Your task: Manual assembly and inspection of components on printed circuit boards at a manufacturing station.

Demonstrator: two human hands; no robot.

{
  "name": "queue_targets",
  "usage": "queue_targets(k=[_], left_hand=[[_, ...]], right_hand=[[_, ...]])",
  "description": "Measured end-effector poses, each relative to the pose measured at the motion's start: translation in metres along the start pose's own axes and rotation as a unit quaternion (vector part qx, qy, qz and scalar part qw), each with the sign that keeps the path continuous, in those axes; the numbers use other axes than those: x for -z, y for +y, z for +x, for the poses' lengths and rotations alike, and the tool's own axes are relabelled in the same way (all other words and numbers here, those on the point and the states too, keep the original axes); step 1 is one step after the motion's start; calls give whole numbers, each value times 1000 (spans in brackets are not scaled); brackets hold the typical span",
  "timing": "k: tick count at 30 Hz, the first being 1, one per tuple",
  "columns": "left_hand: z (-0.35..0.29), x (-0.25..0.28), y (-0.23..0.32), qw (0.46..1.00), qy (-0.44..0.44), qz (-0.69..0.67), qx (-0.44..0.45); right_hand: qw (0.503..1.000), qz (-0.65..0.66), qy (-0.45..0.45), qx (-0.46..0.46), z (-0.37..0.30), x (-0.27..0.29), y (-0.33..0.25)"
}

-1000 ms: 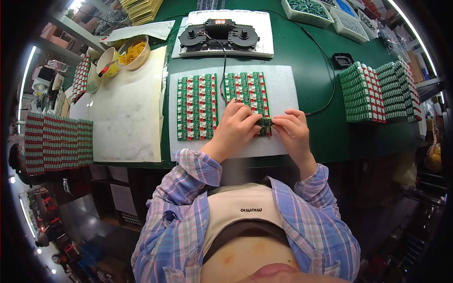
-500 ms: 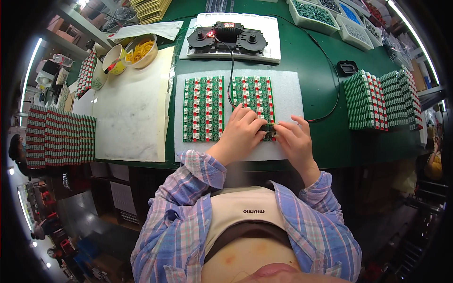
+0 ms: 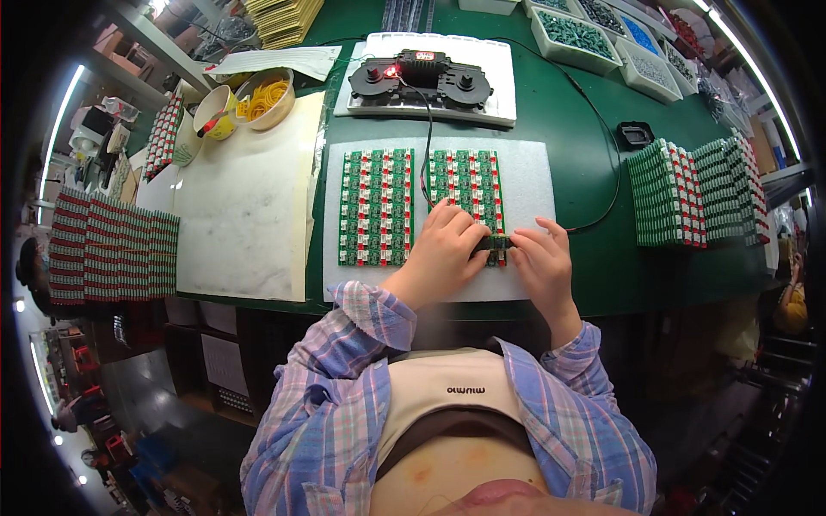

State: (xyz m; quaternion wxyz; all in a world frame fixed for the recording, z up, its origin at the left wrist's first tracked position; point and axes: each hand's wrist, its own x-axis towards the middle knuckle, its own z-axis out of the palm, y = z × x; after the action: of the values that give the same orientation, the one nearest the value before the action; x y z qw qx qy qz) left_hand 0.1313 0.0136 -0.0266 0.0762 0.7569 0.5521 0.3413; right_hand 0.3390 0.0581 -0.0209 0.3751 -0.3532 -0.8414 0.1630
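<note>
Two green circuit-board panels with rows of white and red parts lie side by side, the left panel (image 3: 377, 206) uncovered and the right panel (image 3: 465, 176) partly under my hands. My left hand (image 3: 443, 249) rests over the right panel's near part, fingers curled and closed on a small black block (image 3: 494, 243). At the block's right end, my right hand (image 3: 544, 262) has its thumb and fingertips closed on it, other fingers raised. The block's left end and what lies beneath it are hidden. A dark cable (image 3: 428, 129) runs down to my left fingers.
A white foam mat (image 3: 529, 172) lies under the panels. Beyond it stands a black two-dial device (image 3: 420, 79) with a lit red light. Board stacks rise at right (image 3: 667, 193) and left (image 3: 112, 249). Bowls (image 3: 267, 99) and part bins (image 3: 572, 34) stand farther back.
The whole view has shifted slightly, so the bench sits lower. The black block shows more between my hands, and my right fingers sit a little farther right of the left ones.
</note>
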Motion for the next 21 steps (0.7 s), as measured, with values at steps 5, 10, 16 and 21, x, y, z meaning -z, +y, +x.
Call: queue_targets(k=[5, 10, 16, 21], left_hand=[[0, 1, 1, 1000, -3, -2, -1], [0, 1, -1, 1000, 1, 2, -5], [1, 0, -3, 1000, 6, 2, -15], [1, 0, -3, 1000, 8, 9, -16]], right_hand=[[1000, -4, -6, 6, 0, 0, 1], [1000, -7, -7, 10, 1, 0, -1], [1000, -10, -8, 18, 2, -1, 0], [1000, -7, -2, 19, 2, -3, -1]])
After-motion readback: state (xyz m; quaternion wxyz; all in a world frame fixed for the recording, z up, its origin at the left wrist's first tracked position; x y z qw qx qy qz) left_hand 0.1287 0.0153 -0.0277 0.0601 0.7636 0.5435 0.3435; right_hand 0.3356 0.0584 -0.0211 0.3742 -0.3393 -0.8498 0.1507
